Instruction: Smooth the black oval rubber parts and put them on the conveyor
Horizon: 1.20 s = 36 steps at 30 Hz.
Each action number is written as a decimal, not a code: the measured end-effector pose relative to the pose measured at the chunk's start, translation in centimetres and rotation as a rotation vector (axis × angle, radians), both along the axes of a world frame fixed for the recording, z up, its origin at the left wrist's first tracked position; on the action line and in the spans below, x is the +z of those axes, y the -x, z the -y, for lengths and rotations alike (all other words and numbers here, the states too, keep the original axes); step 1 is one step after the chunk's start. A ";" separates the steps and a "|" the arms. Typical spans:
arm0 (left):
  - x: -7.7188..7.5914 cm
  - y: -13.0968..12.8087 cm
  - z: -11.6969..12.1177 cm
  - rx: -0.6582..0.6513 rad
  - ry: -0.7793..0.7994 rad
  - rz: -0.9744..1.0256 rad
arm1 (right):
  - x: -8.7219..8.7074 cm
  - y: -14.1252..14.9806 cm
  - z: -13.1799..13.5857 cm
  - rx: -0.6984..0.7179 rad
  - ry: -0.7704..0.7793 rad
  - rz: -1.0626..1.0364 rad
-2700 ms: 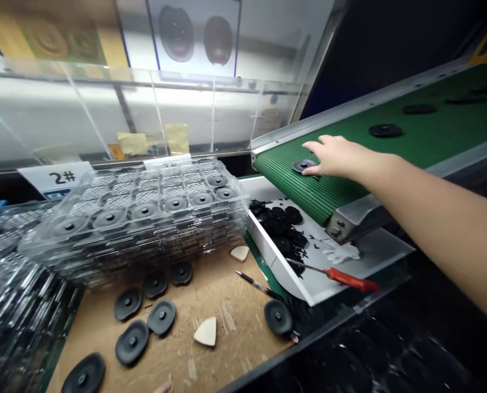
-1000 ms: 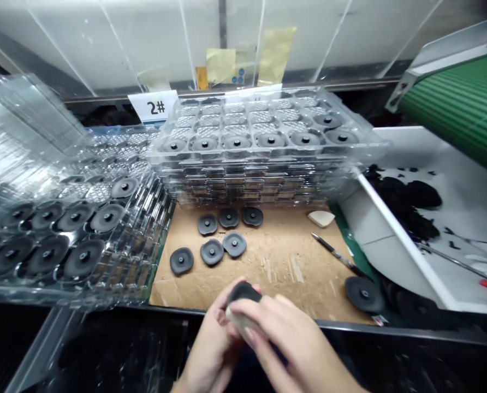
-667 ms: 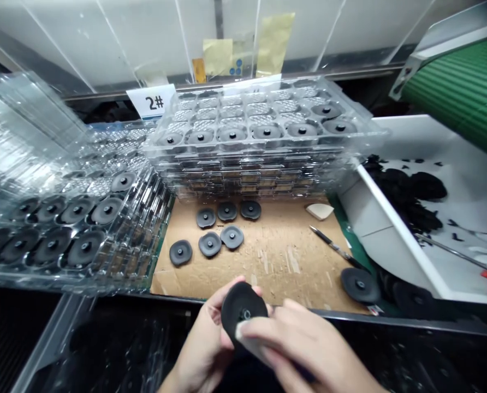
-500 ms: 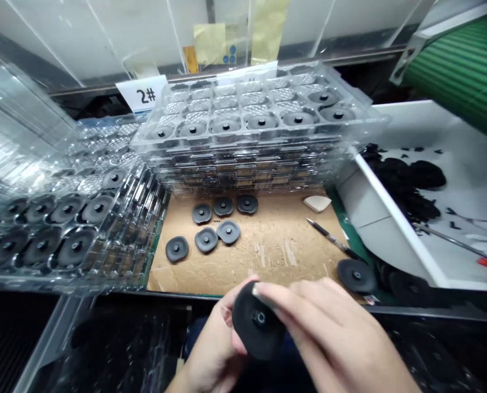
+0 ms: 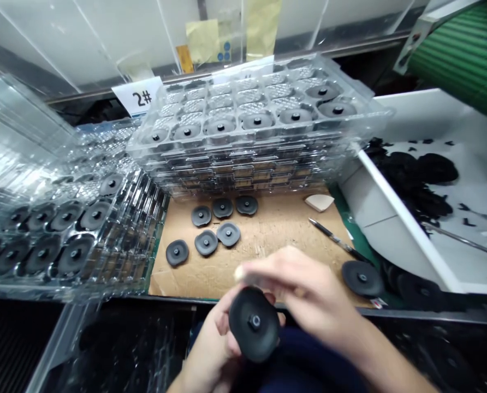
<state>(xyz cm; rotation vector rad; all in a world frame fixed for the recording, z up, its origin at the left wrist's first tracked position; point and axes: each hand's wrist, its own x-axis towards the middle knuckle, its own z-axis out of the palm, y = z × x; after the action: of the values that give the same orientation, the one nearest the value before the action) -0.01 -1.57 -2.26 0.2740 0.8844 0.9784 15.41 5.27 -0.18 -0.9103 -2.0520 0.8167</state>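
Observation:
My left hand [image 5: 214,339] grips a round black plastic part [image 5: 254,345] by its edge, just past the front edge of the bench. The part's face, with a small raised hub at its centre, is turned up toward me. My right hand [image 5: 304,286] is above and beside that part, blurred, with its fingers drawn together. A small pale spot shows at its fingertips, too smeared to name. Several similar black parts [image 5: 206,243] lie on the cardboard sheet [image 5: 276,234], hubs up. Another black part [image 5: 362,278] rests at the right.
Stacked clear trays [image 5: 243,143] with black parts stand behind the cardboard, and more trays [image 5: 116,240] at left. A pen [image 5: 337,239] and a cream-coloured wedge [image 5: 319,202] lie right of centre. A white bin [image 5: 407,218] holds black scraps. A green ribbed roll [image 5: 464,60] hangs upper right.
My right hand has lifted off the black part's face and moved up and away. The part stays in my left hand, its face now more exposed. The view has shifted slightly.

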 end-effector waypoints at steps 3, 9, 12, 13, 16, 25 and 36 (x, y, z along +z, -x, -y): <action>0.7 0.3 -0.1 0.090 0.005 0.148 | -2.9 -1.8 -0.3 -0.280 0.272 0.136; 0.4 1.1 -0.6 0.087 0.045 0.221 | -8.6 -2.3 4.8 -0.149 0.427 0.155; -0.1 0.7 -0.9 0.094 0.015 0.215 | -7.3 -2.4 5.1 -0.254 0.439 0.150; -0.1 0.5 -0.9 0.106 0.007 0.204 | -6.1 -2.3 4.7 -0.313 0.424 0.130; 0.1 -0.4 -0.8 0.170 0.019 0.098 | -1.7 -1.1 3.7 -0.419 0.282 0.005; 1.0 -1.0 0.1 0.345 0.028 -0.089 | 2.1 3.2 3.0 0.000 0.069 0.024; 1.0 -0.1 0.8 0.156 -0.005 0.135 | 3.3 -0.1 4.1 -0.080 -0.022 0.250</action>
<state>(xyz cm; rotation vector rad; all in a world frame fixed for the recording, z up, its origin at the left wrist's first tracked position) 0.10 -2.37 -1.30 0.1426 0.7888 1.1301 15.51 1.17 3.11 -1.1215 -2.2160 0.6643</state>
